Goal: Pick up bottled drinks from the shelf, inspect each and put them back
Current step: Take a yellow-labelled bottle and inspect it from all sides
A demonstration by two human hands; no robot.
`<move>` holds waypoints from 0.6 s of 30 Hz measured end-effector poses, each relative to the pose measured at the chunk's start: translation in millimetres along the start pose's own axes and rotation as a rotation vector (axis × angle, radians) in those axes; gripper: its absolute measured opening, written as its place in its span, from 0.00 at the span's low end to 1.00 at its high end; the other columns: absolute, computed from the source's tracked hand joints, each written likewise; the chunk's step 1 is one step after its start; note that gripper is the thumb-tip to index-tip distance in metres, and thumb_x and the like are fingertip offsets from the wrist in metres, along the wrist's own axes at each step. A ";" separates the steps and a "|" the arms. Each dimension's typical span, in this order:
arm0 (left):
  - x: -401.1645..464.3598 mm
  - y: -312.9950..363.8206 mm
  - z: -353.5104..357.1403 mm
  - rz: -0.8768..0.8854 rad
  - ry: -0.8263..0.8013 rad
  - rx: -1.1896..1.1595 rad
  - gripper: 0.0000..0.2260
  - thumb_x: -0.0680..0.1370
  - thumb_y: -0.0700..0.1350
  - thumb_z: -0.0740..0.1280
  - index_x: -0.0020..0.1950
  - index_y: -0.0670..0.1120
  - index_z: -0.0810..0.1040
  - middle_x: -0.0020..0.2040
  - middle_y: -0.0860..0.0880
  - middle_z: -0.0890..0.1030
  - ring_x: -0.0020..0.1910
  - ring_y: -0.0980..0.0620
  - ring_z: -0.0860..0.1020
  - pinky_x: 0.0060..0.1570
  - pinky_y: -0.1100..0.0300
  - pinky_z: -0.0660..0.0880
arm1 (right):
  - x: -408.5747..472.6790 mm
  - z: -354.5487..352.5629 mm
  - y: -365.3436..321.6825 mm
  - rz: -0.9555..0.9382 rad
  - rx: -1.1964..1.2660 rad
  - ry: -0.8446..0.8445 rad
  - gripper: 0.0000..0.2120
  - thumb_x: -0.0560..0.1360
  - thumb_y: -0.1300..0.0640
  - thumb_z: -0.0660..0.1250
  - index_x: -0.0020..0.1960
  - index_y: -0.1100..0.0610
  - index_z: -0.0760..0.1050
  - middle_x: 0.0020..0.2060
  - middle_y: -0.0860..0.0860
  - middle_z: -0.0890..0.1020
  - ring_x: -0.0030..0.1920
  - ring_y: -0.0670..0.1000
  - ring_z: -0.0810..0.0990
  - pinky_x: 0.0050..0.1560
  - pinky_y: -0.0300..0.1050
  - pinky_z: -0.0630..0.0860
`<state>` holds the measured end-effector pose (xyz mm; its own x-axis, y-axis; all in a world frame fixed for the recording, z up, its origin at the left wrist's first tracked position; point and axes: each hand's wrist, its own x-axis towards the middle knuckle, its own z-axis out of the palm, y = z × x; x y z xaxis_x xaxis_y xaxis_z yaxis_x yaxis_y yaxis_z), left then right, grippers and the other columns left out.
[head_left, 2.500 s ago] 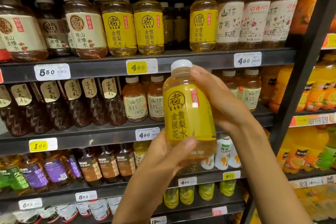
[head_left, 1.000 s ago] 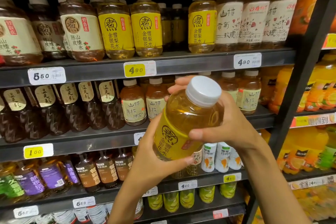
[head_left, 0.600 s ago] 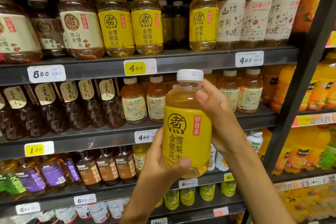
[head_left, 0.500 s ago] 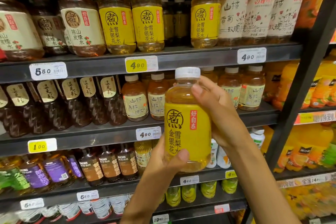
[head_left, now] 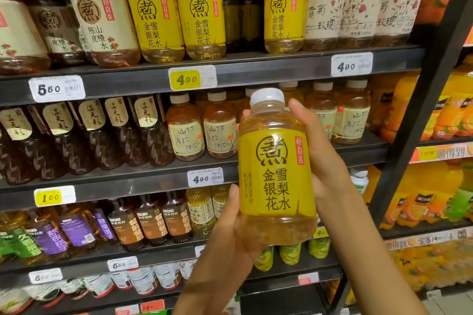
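Far left on the top shelf (head_left: 256, 64) stand brown tea bottles with cream labels (head_left: 102, 23), then two yellow-labelled pear drinks (head_left: 176, 20), a gap with darker bottles set far back in it, another yellow one (head_left: 284, 15) and white rose-printed bottles (head_left: 358, 5). Price tags (head_left: 192, 79) hang on the shelf edge below them.

Nearer, in front of the middle shelf, the left hand (head_left: 230, 233) cups the base of the yellow-labelled bottle (head_left: 276, 174), thumb lying up its left side. The bottle stands upright, white cap (head_left: 267, 96) on top, label facing out, clear of every shelf. The right hand (head_left: 320, 156) grasps it from the right and behind, fingers curled round the shoulder, one fingertip showing just beside the cap.

It looks like the inspection is about finished, and the gap on the top shelf seems the likely place for it to go back. The trouble would come there: the gap is tight between neighbours, so a tilted entry could knock the yellow bottle on either side and tip it off the edge. Letting the lower hand go early could also let the smooth plastic slide through the upper grip.
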<state>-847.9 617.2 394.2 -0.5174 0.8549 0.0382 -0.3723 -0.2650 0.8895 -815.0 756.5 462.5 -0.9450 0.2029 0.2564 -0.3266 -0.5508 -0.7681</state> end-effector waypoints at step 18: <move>-5.2 -3.7 -10.7 0.061 0.162 0.180 0.36 0.59 0.71 0.68 0.62 0.54 0.75 0.55 0.51 0.84 0.57 0.53 0.81 0.63 0.49 0.71 | -8.1 8.5 -3.9 -0.157 -0.535 0.153 0.23 0.69 0.47 0.73 0.61 0.54 0.76 0.50 0.52 0.85 0.46 0.47 0.84 0.41 0.38 0.78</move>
<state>-852.1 609.0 385.9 -0.6569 0.7532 0.0339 -0.2004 -0.2177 0.9552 -806.2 750.1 468.4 -0.8600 0.3859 0.3339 -0.3722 -0.0268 -0.9278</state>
